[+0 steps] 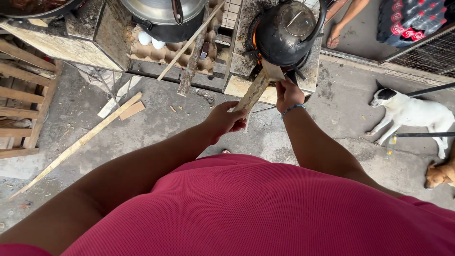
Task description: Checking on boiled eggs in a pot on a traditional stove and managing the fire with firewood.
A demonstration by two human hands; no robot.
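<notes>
My left hand point(224, 119) grips the near end of a long split piece of firewood point(252, 93) that slants up toward the fire under a blackened kettle point(286, 33). My right hand point(288, 94), with a blue bracelet at the wrist, holds a shorter flat piece of wood point(272, 69) whose far end points into the orange glow below the kettle. The kettle sits on a rough concrete stove block point(313, 66). My red shirt fills the lower part of the view.
A large metal pot point(163, 16) stands over an egg tray point(156, 52) holding two white eggs. Long wooden sticks point(80, 142) lie on the concrete floor at left, beside a wooden rack point(21, 95). A white dog point(412, 114) and a tan dog point(441, 174) lie at right. Another person's foot point(334, 35) is behind the stove.
</notes>
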